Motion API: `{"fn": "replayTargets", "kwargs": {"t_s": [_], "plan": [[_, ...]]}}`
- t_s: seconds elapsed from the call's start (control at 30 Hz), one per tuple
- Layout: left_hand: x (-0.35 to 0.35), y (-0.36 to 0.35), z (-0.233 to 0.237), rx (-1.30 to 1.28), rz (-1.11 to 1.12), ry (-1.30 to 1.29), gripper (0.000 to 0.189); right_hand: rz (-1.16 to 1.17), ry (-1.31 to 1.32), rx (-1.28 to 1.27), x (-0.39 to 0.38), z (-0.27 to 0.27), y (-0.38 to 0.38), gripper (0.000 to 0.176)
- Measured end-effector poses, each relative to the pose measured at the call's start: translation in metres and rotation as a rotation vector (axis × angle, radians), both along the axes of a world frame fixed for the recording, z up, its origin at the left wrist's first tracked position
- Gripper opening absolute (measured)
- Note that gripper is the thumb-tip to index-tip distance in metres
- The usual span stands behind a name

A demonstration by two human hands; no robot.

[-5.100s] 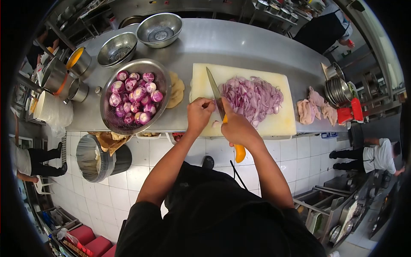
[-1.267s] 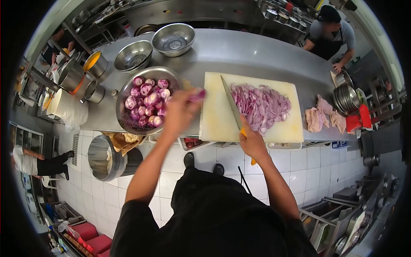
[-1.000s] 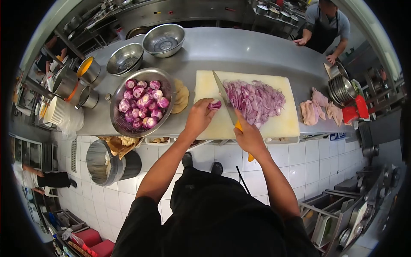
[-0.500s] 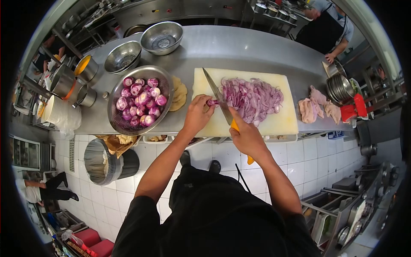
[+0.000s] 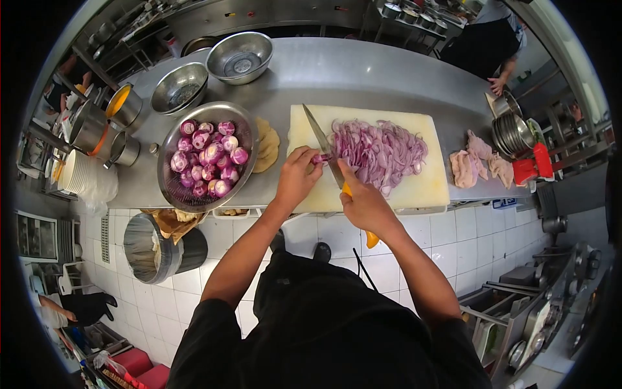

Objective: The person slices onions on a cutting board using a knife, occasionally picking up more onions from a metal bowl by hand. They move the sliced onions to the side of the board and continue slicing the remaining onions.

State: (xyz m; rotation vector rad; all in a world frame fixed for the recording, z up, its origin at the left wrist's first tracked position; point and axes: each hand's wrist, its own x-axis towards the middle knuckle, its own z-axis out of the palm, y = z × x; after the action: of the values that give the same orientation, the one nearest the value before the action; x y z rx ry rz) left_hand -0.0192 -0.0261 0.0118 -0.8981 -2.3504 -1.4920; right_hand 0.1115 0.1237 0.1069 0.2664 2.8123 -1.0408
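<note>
My right hand (image 5: 366, 204) is closed round the yellow handle of a long kitchen knife (image 5: 319, 131), its blade angled up and left over the cutting board (image 5: 431, 188). Against the left side of the blade, my left hand (image 5: 300, 176) pinches a small piece of red onion (image 5: 320, 158) with its fingertips. A wide heap of sliced red onion (image 5: 380, 154) lies on the board just right of the knife. Left of the board, a metal colander (image 5: 170, 139) holds several whole peeled red onions (image 5: 214, 153).
Two steel bowls (image 5: 240, 57) sit at the back left of the steel counter (image 5: 350, 65). Raw chicken pieces (image 5: 463, 170) lie right of the board, near stacked metal bowls (image 5: 508, 135). A lined bin (image 5: 152, 249) stands below. Across the counter is a co-worker (image 5: 483, 48).
The whole view has shifted slightly left. My left hand still pinches the onion piece, and the knife has moved slightly at the board with my right hand.
</note>
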Motion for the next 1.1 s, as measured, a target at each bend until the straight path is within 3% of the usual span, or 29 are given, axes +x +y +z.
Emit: {"fn": "replayTargets", "kwargs": {"t_s": [0.1,0.17,0.27,0.5,0.6,0.7,0.83,0.93,1.03,1.1], "plan": [[-0.001,-0.003,0.006,-0.005,-0.005,-0.017,0.028,0.000,-0.052,0.009,-0.010,-0.001,-0.005,0.080],[0.000,-0.006,0.009,-0.001,-0.036,-0.072,0.029,0.023,0.116,0.031,-0.021,-0.045,-0.005,0.081],[0.003,-0.011,0.005,0.014,-0.036,-0.062,0.031,0.008,0.069,0.079,-0.034,-0.056,-0.017,0.082],[0.007,-0.002,0.000,0.091,0.009,-0.142,0.029,-0.024,-0.003,-0.001,-0.040,-0.049,-0.006,0.080],[-0.018,-0.004,0.003,0.065,0.125,0.002,0.030,-0.050,-0.016,-0.034,-0.031,-0.045,-0.001,0.078],[-0.054,0.003,0.024,-0.024,0.077,0.125,0.034,-0.119,0.178,0.022,-0.014,-0.042,0.004,0.076],[-0.098,0.013,0.013,-0.276,-0.055,0.192,0.037,-0.249,0.131,-0.214,0.007,-0.007,0.015,0.074],[-0.104,0.019,0.008,-0.353,-0.143,0.216,0.033,-0.306,0.156,-0.263,0.023,-0.002,0.025,0.075],[-0.090,0.019,0.007,-0.401,-0.097,0.339,0.031,-0.360,0.157,-0.301,0.037,-0.004,0.032,0.074],[-0.068,0.021,0.014,-0.347,-0.113,0.320,0.035,-0.385,0.055,-0.299,0.045,0.004,0.034,0.075]]}}
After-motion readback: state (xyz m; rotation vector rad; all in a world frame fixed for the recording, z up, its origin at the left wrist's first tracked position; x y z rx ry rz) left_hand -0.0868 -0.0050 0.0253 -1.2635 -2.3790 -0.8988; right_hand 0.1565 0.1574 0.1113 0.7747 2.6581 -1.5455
